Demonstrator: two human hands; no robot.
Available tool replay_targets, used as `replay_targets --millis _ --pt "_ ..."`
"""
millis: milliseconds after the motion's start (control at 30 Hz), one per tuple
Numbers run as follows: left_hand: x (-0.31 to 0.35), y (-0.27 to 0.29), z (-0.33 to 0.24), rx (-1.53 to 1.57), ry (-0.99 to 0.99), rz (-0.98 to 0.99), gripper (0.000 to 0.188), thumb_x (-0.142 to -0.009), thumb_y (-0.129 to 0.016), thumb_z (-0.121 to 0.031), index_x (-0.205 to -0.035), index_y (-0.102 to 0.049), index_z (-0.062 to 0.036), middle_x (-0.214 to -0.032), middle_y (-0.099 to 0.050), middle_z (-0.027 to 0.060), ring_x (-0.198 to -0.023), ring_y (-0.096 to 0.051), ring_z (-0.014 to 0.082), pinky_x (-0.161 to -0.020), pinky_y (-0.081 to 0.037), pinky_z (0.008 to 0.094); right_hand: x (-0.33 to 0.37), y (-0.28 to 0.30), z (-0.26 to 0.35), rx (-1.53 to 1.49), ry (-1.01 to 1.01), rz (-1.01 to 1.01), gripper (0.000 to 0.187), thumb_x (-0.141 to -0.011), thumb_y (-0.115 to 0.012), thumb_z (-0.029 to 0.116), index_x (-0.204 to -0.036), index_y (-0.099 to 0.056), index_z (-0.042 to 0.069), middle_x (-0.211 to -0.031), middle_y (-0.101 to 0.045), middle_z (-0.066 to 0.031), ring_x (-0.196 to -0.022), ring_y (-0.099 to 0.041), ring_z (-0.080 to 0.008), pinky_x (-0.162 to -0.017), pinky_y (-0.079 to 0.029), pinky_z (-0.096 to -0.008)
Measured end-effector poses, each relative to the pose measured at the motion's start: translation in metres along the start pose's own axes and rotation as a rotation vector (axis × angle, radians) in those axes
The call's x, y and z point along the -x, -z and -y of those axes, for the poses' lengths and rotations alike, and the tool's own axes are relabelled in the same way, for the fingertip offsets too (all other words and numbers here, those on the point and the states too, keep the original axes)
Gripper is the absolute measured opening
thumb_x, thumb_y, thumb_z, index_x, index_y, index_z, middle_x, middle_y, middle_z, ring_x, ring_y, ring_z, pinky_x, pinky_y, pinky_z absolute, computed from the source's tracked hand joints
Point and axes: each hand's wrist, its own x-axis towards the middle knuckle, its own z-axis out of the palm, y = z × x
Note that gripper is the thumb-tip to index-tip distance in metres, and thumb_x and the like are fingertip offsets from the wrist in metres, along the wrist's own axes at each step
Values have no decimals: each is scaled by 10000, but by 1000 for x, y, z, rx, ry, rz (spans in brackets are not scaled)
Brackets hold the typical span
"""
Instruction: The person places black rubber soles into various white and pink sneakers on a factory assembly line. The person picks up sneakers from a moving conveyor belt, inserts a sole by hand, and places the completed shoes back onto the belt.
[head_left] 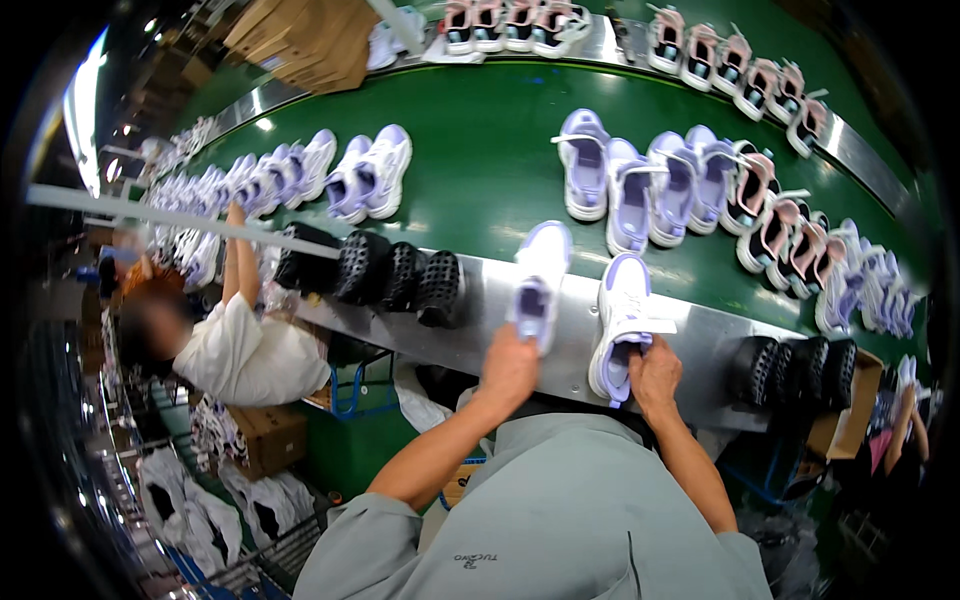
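Observation:
My left hand (511,372) is closed on the heel of a white and lavender sneaker (545,262), which looks a little blurred and points away from me over the metal edge. Beside it, my right hand (655,372) grips the heel end of a second white and lavender sneaker (622,310). A flat white strip (650,325) lies across the laces of that second shoe. Both toes reach toward the green belt. The fingers of each hand are partly hidden by the shoes and by the hands themselves.
A green conveyor belt (480,150) carries rows of sneakers, lavender ones (585,165) and black and pink ones (750,190). Black studded blocks (438,288) stand along the metal ledge (490,290) at left, more black blocks (790,370) at right. A co-worker (240,345) reaches in at left.

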Motion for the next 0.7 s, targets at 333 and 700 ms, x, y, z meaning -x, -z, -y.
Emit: replay_targets --millis 333,700 --pt "-6 97 40 -131 93 -406 335 -817 -755 -209 -1065 -636 -18 -1042 -627 151 -953 -572 364 -823 -482 453 16 82 22 34 -129 39 391 -878 -745 297 -1079 -633 -20 -828 -688 -177 -761 -674 -345 -714 -523 -426" --pt "13 178 141 -295 249 -755 431 -803 -807 -174 -1148 -645 27 -1118 -643 181 -993 -569 396 -870 -473 477 10 31 153 -437 8 216 409 -916 -730 231 -1210 -604 -23 -965 -702 -160 -843 -665 -210 -751 -530 -338"
